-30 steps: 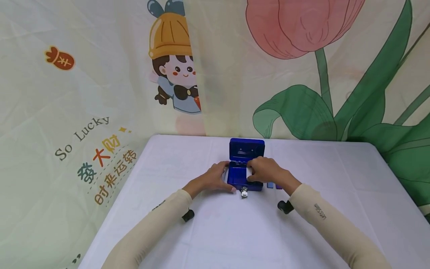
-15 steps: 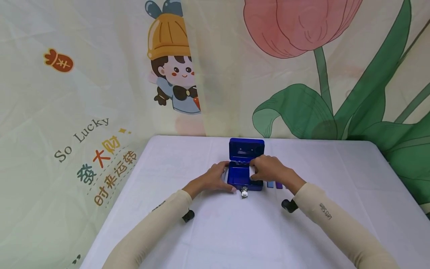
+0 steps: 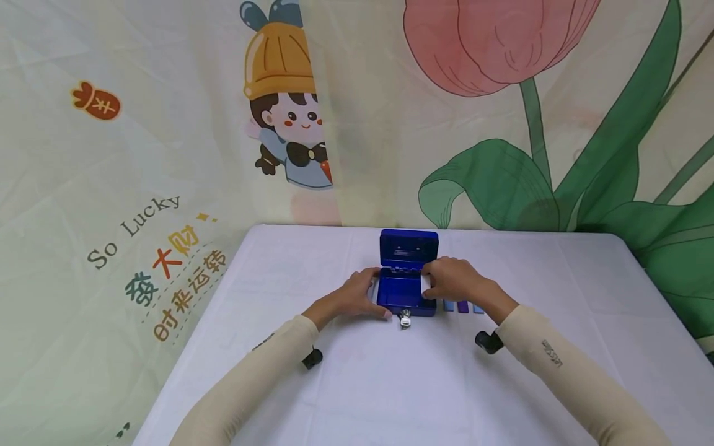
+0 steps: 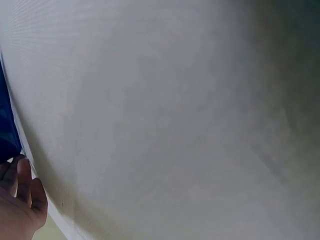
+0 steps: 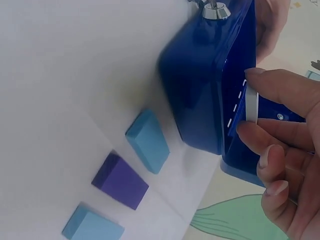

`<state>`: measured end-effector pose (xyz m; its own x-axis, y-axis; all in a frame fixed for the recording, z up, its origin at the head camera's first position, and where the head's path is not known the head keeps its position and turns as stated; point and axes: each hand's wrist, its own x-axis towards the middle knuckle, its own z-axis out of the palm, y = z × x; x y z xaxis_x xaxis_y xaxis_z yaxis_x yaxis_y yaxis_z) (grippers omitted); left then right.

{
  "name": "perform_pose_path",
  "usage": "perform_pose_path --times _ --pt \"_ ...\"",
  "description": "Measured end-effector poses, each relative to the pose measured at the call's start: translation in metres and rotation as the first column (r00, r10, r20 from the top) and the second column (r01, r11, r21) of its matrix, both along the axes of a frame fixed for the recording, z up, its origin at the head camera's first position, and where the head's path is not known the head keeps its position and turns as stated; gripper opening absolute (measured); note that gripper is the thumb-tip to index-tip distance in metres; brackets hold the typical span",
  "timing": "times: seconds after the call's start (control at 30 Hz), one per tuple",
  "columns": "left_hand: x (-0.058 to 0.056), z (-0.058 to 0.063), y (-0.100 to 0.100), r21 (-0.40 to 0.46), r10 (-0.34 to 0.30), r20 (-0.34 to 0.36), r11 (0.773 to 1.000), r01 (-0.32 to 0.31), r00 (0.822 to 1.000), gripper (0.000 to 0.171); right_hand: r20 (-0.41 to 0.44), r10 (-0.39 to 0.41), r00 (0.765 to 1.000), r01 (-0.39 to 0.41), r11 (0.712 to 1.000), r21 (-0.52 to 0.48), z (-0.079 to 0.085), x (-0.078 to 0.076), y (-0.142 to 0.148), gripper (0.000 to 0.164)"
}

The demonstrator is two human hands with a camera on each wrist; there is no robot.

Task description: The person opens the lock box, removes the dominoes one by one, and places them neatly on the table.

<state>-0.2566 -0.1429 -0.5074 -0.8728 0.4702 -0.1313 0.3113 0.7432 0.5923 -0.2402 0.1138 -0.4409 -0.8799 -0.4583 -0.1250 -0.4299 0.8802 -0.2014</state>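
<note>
A blue metal cash box stands on the white table with its lid raised. My left hand holds its left side, thumb at the front corner and fingers toward the back. Inside the box's right part, my right hand pinches a flat white-edged piece between thumb and forefinger. White dashes on blue show beside that piece in the right wrist view; its full face is hidden. A silver lock or key piece sits at the box's front. The left wrist view catches only some fingers and a blue edge.
Right of the box lie a light blue block, a purple block and another light blue block in a row. A printed cloth hangs behind the table's far edge.
My right hand has slid right with the white-edged piece, toward the box's right wall. More of the small blocks shows beneath the right wrist. My left hand stays on the box.
</note>
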Motion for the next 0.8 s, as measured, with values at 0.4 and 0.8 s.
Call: perform_pose_path --times 0.4,0.8 --pt "-0.001 -0.003 -0.001 0.011 -0.003 0.007 1.0 0.003 1.0 0.114 0.012 -0.021 1.0 0.021 1.0 0.0 0.003 0.003 0.014 0.048" --pt "-0.003 -0.004 -0.001 -0.001 -0.009 0.009 1.0 0.009 1.0 0.115 0.018 -0.016 1.0 0.017 1.0 -0.022 0.006 0.008 0.033 0.051"
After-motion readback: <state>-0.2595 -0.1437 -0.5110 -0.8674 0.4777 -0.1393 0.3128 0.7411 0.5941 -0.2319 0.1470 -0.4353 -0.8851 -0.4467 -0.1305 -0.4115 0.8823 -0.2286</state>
